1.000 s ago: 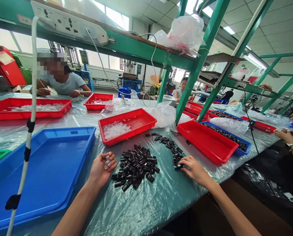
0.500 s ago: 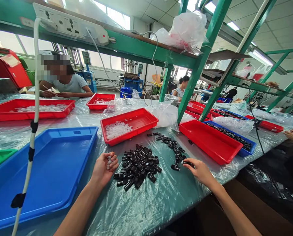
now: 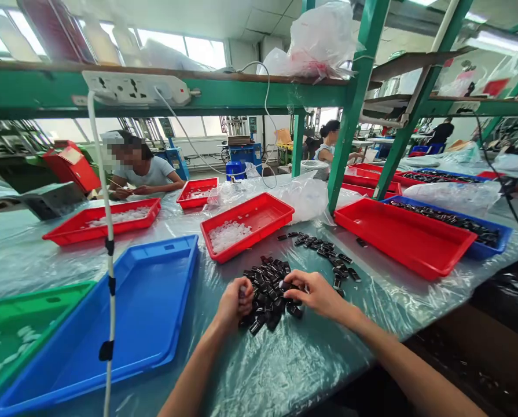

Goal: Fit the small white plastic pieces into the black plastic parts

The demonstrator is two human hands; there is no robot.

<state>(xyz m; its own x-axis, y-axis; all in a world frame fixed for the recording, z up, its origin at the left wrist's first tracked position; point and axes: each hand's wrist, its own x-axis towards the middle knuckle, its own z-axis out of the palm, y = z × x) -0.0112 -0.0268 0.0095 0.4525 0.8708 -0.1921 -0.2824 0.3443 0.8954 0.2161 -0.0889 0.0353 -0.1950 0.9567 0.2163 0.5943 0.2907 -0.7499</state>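
Left hand (image 3: 233, 302) curls around pale pieces (image 3: 242, 288); right hand (image 3: 314, 291) pinches a dark piece (image 3: 284, 285) over the pile (image 3: 267, 292).

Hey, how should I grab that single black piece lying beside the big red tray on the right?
Probably pinch its long sides from above, coming from the near side: the black piece looks flat, longer than wide, with the red tray just beyond.

Shiny, clear plastic (image 3: 254, 376) covers the table (image 3: 323, 362). A heap of black pieces (image 3: 268, 292) lies there, and loose black pieces (image 3: 324, 252) make a bendy row to the right. A blue tray (image 3: 141, 301) and a green tray (image 3: 19, 314) sit on the left. A red tray (image 3: 267, 211) sits behind the heap, a longer red tray (image 3: 406, 229) farther right.
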